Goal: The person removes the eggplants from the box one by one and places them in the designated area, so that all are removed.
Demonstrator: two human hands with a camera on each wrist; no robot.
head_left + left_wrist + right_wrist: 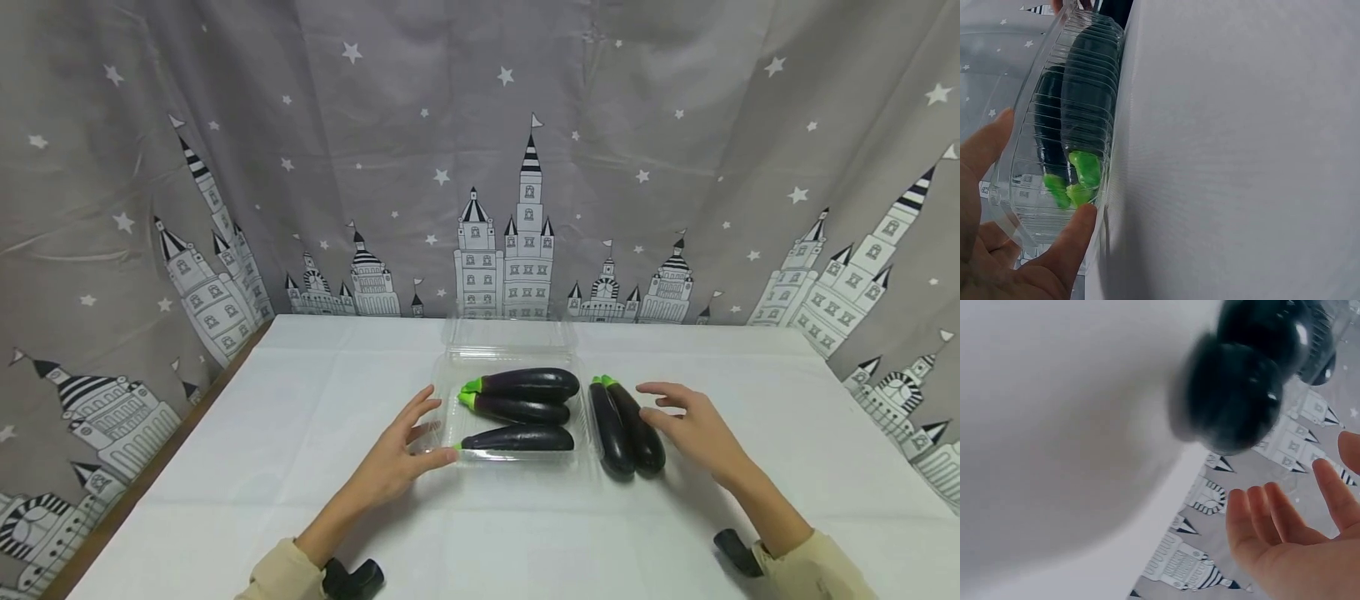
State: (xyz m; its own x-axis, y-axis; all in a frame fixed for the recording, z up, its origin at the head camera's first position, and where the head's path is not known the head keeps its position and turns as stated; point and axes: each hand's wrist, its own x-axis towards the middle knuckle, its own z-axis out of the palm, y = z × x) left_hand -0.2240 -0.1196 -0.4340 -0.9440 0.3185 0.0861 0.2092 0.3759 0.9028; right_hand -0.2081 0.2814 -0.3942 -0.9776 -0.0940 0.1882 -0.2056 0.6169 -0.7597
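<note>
Three dark purple eggplants (528,384) with green stems lie side by side in a clear plastic clamshell box (517,457), its lid (510,335) tipped back behind it. My left hand (397,454) is at the box's left side, fingers spread, with the thumb at the near left corner. In the left wrist view, fingertips (1088,215) are right at the ribbed wall of the box (1029,219). Two more eggplants (611,429) lie on the table against the box's right side. Over the right one of these, my right hand (697,429) hovers with loosely bent fingers, holding nothing.
A white cloth covers the table (510,533). Behind it hangs a grey curtain (420,150) printed with castles and stars. Dark wrist devices (352,579) sit at both of the person's beige sleeves (283,573).
</note>
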